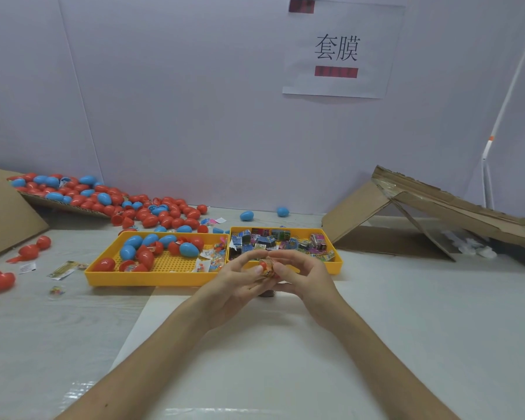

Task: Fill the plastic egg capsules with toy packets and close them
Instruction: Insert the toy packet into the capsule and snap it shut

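Both hands meet just in front of the trays. My left hand and my right hand pinch a small red egg capsule with a printed toy packet pressed against it; fingers hide most of the capsule. The left yellow tray holds several blue and red egg capsules and small clear packets. The right yellow tray holds several printed toy packets. Whether the held capsule is closed cannot be told.
A heap of red and blue eggs spills from a cardboard flap at the back left. Two blue eggs lie behind the trays. An opened cardboard box stands at the right. Loose red capsule halves and packets lie at the left.
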Demonstrator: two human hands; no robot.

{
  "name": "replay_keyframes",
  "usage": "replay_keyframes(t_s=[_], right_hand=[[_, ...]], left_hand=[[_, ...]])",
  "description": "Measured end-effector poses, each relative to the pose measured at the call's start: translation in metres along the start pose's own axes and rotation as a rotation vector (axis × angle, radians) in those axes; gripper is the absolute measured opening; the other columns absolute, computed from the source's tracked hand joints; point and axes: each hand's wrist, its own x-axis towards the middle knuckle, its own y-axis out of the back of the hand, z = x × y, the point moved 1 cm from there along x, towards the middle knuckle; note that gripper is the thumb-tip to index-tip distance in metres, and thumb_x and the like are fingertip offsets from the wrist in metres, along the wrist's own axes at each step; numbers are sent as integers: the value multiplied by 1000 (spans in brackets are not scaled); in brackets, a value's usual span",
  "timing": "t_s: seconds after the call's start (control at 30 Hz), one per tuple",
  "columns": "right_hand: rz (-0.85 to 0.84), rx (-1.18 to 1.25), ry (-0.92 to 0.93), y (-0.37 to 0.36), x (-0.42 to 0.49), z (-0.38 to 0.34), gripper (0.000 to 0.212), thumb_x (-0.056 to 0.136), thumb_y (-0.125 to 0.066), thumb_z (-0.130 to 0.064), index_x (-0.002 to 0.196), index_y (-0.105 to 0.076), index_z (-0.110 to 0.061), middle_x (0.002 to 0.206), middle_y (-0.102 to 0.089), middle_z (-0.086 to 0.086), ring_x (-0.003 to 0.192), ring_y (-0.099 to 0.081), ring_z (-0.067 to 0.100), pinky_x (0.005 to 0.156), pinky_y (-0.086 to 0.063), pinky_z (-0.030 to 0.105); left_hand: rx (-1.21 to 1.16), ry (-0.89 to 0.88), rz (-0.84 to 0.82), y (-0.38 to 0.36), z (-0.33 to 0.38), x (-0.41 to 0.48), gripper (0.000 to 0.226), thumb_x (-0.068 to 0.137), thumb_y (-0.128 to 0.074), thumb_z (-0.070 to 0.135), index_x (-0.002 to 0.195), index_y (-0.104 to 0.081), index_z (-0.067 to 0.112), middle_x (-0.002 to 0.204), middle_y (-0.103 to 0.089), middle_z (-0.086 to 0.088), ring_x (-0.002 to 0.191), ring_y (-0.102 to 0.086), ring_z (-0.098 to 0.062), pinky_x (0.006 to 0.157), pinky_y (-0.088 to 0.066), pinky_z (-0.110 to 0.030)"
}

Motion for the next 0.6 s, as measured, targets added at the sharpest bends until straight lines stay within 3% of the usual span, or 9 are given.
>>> replay_keyframes(t_s=[0.27,0.5,0.6], right_hand=[[-4,64,-65,1,0,-3,30,85,-72,-32,110,-75,-16,110,-73,17,103,-72,32,79,-61,41],[8,78,-58,3,1,-2,24,78,-75,-21,97,-75,-7,102,-71,19,93,-73,29,78,-60,39],[-12,93,-63,4,1,-1,24,78,-74,-19,97,-75,-6,103,-70,19,95,-72,29,79,-60,40]], left_hand=[[100,-60,-34,-2,1,-1,54,86,-68,-1,137,-53,5,131,-64,-25,124,-62,-37,94,-56,-33],[201,-58,-55,-3,-1,-2,47,83,-66,-4,128,-57,8,134,-61,-25,124,-61,-37,105,-52,-40],[217,-51,-70,-3,-1,-2,46,84,-66,-3,127,-56,8,135,-60,-26,122,-62,-36,102,-53,-39]])
